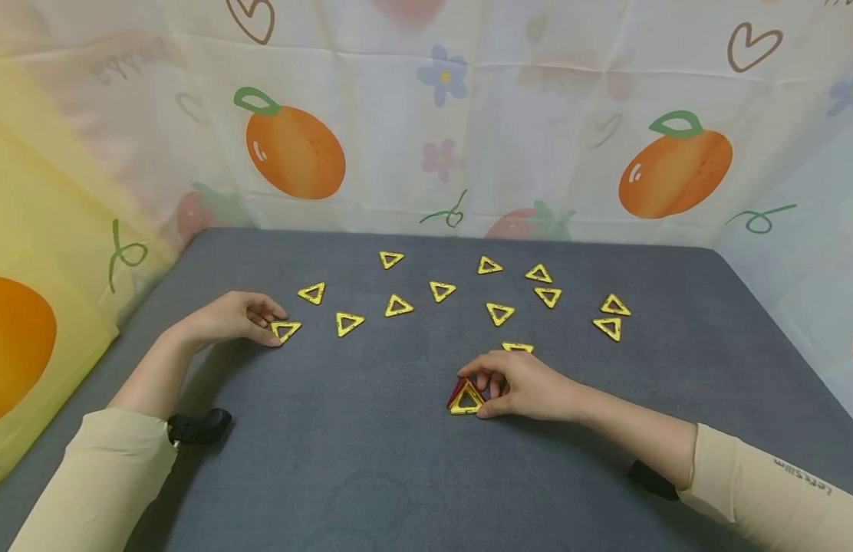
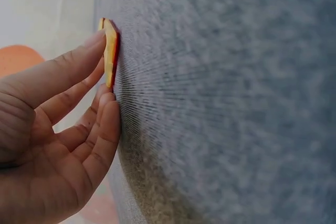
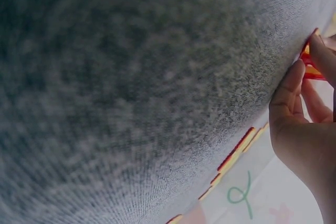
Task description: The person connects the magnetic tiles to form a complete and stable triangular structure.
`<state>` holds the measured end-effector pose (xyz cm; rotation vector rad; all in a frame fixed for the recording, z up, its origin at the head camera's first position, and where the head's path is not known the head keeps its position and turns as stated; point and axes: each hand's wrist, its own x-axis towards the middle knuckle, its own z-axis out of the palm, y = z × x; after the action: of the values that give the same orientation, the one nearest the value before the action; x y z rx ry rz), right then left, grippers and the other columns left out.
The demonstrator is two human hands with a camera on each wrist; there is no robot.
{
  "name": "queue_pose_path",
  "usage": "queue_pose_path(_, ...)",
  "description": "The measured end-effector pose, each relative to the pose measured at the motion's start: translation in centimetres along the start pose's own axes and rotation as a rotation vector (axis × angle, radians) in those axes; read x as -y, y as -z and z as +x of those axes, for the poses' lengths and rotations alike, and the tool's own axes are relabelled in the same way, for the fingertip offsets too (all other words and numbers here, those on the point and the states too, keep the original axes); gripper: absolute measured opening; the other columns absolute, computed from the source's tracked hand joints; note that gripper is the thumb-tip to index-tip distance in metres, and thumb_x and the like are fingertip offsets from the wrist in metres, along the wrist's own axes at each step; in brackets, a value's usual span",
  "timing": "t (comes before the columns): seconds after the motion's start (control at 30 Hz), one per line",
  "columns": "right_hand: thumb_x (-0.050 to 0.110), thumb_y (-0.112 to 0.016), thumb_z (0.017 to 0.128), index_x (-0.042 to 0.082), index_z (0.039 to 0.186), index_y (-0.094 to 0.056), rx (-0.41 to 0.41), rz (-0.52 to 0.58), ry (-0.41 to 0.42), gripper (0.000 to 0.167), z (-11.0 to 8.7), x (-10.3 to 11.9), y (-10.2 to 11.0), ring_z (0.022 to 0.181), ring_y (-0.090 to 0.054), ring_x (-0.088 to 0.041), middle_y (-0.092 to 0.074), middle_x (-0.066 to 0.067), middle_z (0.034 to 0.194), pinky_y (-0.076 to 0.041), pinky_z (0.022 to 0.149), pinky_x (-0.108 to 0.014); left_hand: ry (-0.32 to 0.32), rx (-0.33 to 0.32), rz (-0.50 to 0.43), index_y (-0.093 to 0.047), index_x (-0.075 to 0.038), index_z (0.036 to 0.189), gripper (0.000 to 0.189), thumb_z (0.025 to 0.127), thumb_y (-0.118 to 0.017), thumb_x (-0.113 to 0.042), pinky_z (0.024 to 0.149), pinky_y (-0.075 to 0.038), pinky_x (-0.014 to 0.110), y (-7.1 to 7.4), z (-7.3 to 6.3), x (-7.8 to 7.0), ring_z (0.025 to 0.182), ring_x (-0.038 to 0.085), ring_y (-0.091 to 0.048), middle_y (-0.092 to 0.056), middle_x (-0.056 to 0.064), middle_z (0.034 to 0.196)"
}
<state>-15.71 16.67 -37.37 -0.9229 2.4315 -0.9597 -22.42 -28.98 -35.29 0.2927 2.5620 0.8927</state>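
Note:
At the left of the table in the head view, my left hand (image 1: 229, 318) pinches a yellow triangular magnetic tile (image 1: 287, 323) with a hollow middle. The left wrist view shows the thumb on the face of that tile (image 2: 111, 51) and fingertips at its lower edge, close against the cloth. Nearer the table's middle, my right hand (image 1: 523, 383) holds a small cluster of joined triangular magnetic tiles (image 1: 466, 411), a yellow one facing me and a red side leaning behind it. Thumb and fingers sit at the cluster's right side, hiding part of it.
Several more yellow triangular tiles lie flat and scattered across the dark grey table (image 1: 344, 460). One tile (image 1: 518, 347) is partly hidden behind my right hand. Two tiles (image 1: 608, 328) lie close together at the right. A fruit-patterned cloth (image 1: 399, 153) hangs behind the table.

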Motion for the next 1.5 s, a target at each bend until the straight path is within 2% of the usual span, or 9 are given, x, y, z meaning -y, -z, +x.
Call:
queue_pose_path(0.23,0.016,-0.083,0.08,0.013,0.127,-0.065,0.003,-0.004,-0.008,0.051,0.0,0.1,0.0,0.071,-0.055,-0.001,-0.061,0.001,0.095,-0.05,0.064,-0.019,-0.022,-0.03,0.034,-0.063,0.002,0.12,0.052,0.081,-0.082,-0.026,0.079,-0.05,0.025,-0.2,0.2,0.0,0.102,0.019,-0.059,-0.065,0.018,0.118)
queue_pose_path(0.43,0.016,-0.083,0.08,0.012,0.127,-0.065,0.005,-0.004,-0.009,0.051,0.0,0.1,0.0,0.071,-0.055,-0.001,-0.061,0.001,0.095,-0.05,0.064,-0.019,0.006,-0.04,0.046,-0.062,0.001,0.115,0.049,0.08,-0.083,-0.026,0.078,-0.049,0.027,-0.4,0.2,-0.1,0.097,0.017,-0.059,-0.065,0.016,0.112)
queue_pose_path(0.63,0.015,-0.083,0.08,0.012,0.127,-0.065,0.0,-0.012,0.002,0.05,0.0,0.1,0.1,0.071,-0.055,-0.001,-0.061,0.001,0.094,-0.05,0.064,-0.019,0.009,-0.09,0.05,-0.06,-0.001,0.109,0.045,0.079,-0.084,-0.024,0.076,-0.049,0.029,-0.5,0.1,-0.6,0.096,0.019,-0.06,-0.066,0.012,0.106)
queue_pose_path(0.73,0.016,-0.083,0.08,0.012,0.126,-0.065,-0.004,-0.02,0.012,0.05,0.0,0.0,0.1,0.071,-0.054,-0.001,-0.061,0.001,0.094,-0.05,0.064,-0.019,0.005,-0.094,0.028,-0.06,-0.001,0.109,0.039,0.082,-0.081,-0.02,0.075,-0.05,0.029,-0.5,0.1,-0.9,0.092,0.016,-0.061,-0.069,0.013,0.104)
queue_pose_path(0.9,0.015,-0.083,0.08,0.011,0.126,-0.065,-0.005,-0.023,0.017,0.05,0.0,-0.1,0.0,0.071,-0.054,0.0,-0.061,0.0,0.094,-0.05,0.064,-0.019,0.001,-0.063,-0.072,-0.059,0.002,0.113,0.029,0.091,-0.07,-0.014,0.078,-0.059,0.03,-0.7,0.1,-1.4,0.087,0.011,-0.067,-0.07,0.015,0.104)
queue_pose_path(1.1,0.015,-0.083,0.079,0.012,0.126,-0.065,-0.002,-0.023,0.0,0.05,-0.1,0.1,0.1,0.071,-0.055,-0.001,-0.061,0.001,0.094,-0.05,0.065,-0.019,-0.054,-0.061,-0.178,-0.06,0.002,0.113,0.023,0.095,-0.065,-0.011,0.081,-0.061,0.03,-0.7,-0.1,-1.9,0.087,0.009,-0.069,-0.07,0.015,0.104)
queue_pose_path(1.2,0.016,-0.083,0.08,0.012,0.127,-0.065,0.001,-0.023,-0.004,0.05,-0.1,0.1,0.1,0.071,-0.054,-0.001,-0.06,0.001,0.094,-0.05,0.065,-0.019,-0.091,-0.043,-0.22,-0.063,0.002,0.11,0.021,0.095,-0.065,-0.012,0.082,-0.06,0.029,-0.9,-0.2,-2.3,0.088,0.007,-0.069,-0.069,0.011,0.103)
queue_pose_path(1.4,0.016,-0.082,0.08,0.012,0.127,-0.065,0.002,-0.023,0.002,0.05,0.0,0.0,0.1,0.071,-0.054,-0.001,-0.061,0.0,0.094,-0.05,0.065,-0.019,-0.136,-0.038,-0.158,-0.071,-0.007,0.104,0.022,0.086,-0.076,-0.019,0.081,-0.055,0.023,-1.6,0.0,-4.1,0.087,0.005,-0.067,-0.072,0.0,0.098)
queue_pose_path(1.5,0.016,-0.082,0.08,0.011,0.126,-0.065,0.0,-0.024,0.016,0.049,-0.1,-0.1,0.1,0.071,-0.054,0.0,-0.061,-0.001,0.094,-0.05,0.064,-0.019,-0.157,-0.017,-0.126,-0.071,-0.01,0.101,0.024,0.082,-0.081,-0.021,0.078,-0.053,0.024,-2.1,0.1,-5.1,0.084,0.008,-0.068,-0.072,0.0,0.095)
